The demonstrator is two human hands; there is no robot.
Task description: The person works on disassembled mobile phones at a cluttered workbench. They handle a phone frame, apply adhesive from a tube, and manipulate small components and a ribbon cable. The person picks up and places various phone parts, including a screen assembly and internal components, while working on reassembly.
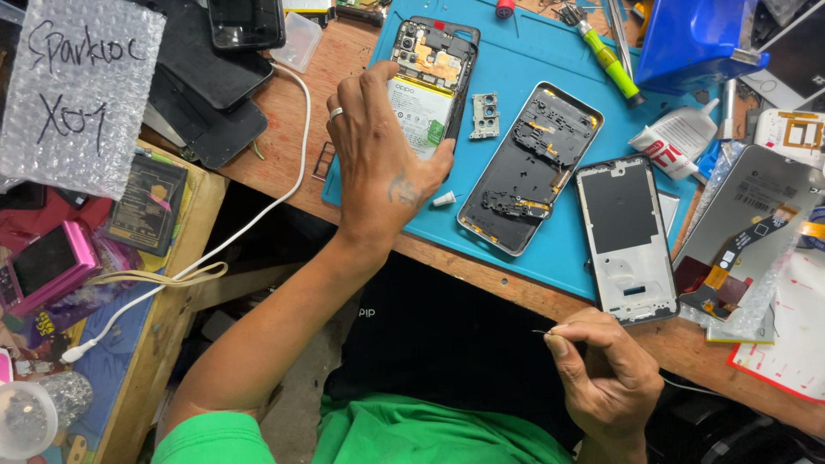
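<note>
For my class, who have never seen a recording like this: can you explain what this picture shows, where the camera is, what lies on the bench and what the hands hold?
One camera on the person's head looks down at a wooden bench with a blue work mat. The left hand rests on an opened phone with its battery showing. The right hand pinches a thin metal pin near the bench edge. On the mat lie a phone back frame, a screen frame, a small camera bracket and a green-handled screwdriver.
</note>
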